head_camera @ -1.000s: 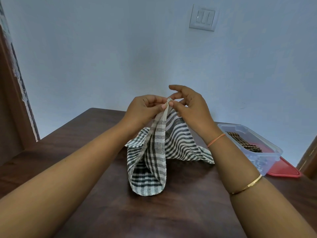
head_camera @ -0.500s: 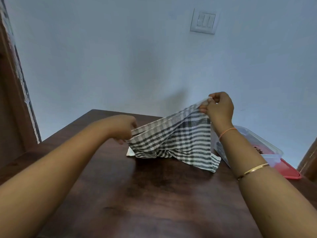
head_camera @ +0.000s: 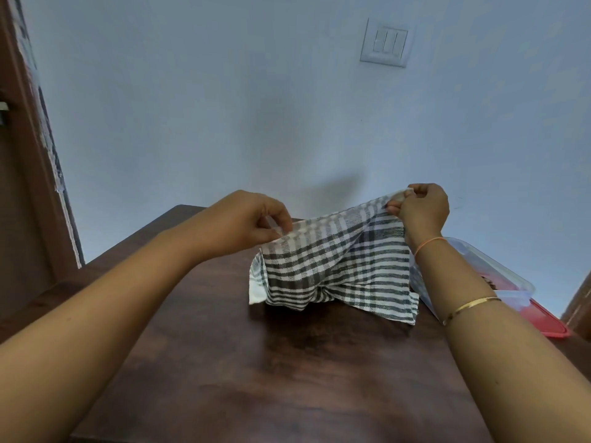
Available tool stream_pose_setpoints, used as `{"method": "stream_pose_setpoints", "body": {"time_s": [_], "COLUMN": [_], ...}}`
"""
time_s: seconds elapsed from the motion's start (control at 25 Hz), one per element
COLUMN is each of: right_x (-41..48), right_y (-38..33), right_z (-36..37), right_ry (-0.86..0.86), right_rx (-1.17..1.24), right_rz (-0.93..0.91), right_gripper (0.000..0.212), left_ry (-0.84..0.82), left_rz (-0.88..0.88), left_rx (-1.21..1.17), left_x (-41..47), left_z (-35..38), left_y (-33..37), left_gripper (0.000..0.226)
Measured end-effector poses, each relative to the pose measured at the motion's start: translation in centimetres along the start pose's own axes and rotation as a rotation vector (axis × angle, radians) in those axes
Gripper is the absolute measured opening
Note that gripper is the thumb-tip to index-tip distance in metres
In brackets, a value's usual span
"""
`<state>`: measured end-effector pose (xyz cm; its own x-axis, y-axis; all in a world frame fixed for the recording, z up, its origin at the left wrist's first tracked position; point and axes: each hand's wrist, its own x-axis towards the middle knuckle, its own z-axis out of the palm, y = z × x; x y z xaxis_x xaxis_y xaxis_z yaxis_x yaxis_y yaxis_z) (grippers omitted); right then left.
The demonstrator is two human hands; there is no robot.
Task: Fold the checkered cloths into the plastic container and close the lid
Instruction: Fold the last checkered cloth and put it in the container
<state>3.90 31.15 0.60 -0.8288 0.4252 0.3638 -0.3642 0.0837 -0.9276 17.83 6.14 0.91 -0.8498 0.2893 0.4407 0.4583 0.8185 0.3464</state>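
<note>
A black-and-white checkered cloth (head_camera: pixel 335 273) hangs stretched above the dark wooden table (head_camera: pixel 287 378), its lower edge touching the tabletop. My left hand (head_camera: pixel 249 223) pinches its upper left corner. My right hand (head_camera: pixel 422 209) pinches the upper right corner, held a little higher. To the right, partly hidden behind my right forearm, stands the clear plastic container (head_camera: pixel 499 276) with something dark inside. Its red lid (head_camera: pixel 550 324) lies flat beside and partly under it.
A pale blue wall rises right behind the table, with a white switch plate (head_camera: pixel 385 43) high up. A brown door frame (head_camera: pixel 28 187) stands at the left, and a strip of wood shows at the far right edge.
My hands, first together at the cloth's top, moved apart and spread the cloth wide. Since half a second ago my left hand has risen, lifting its corner.
</note>
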Motion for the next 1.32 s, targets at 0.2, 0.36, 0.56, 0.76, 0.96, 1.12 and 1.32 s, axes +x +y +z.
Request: {"method": "stream_pose_setpoints", "body": {"time_s": [0.2, 0.36, 0.56, 0.76, 0.96, 1.12, 1.32], "right_x": [-0.1, 0.6, -0.3, -2.0, -2.9, -3.5, -3.1], "right_y": [0.0, -0.1, 0.3, -1.2, -3.3, -5.1, -6.8], "right_z": [-0.1, -0.5, -0.7, -0.5, -0.4, -0.6, -0.4], "right_ry": [0.022, 0.062, 0.021, -0.054, 0.083, 0.157, 0.161], "right_rx": [0.015, 0.055, 0.053, 0.045, -0.004, -0.009, 0.059], "right_rz": [-0.013, 0.040, 0.086, -0.067, -0.519, -0.769, -0.719], "right_gripper": [0.012, 0.013, 0.010, 0.009, 0.005, 0.012, 0.010], "left_ry": [-0.039, -0.079, 0.268, 0.438, 0.873, 1.136, 1.078], "left_rz": [-0.078, -0.128, -0.262, -0.420, -0.164, 0.051, -0.128], "left_rx": [-0.100, -0.186, -0.437, -0.611, -0.555, -0.503, -0.636], "left_x": [0.0, -0.7, -0.1, 1.4, 2.0, 1.8, 4.3], "left_z": [1.1, 1.5, 2.5, 2.3, 1.4, 0.3, -1.3], "left_y": [-1.8, -2.1, -2.8, -3.6, -1.5, 0.2, -0.9], "left_gripper": [0.012, 0.013, 0.013, 0.009, 0.017, 0.019, 0.021]}}
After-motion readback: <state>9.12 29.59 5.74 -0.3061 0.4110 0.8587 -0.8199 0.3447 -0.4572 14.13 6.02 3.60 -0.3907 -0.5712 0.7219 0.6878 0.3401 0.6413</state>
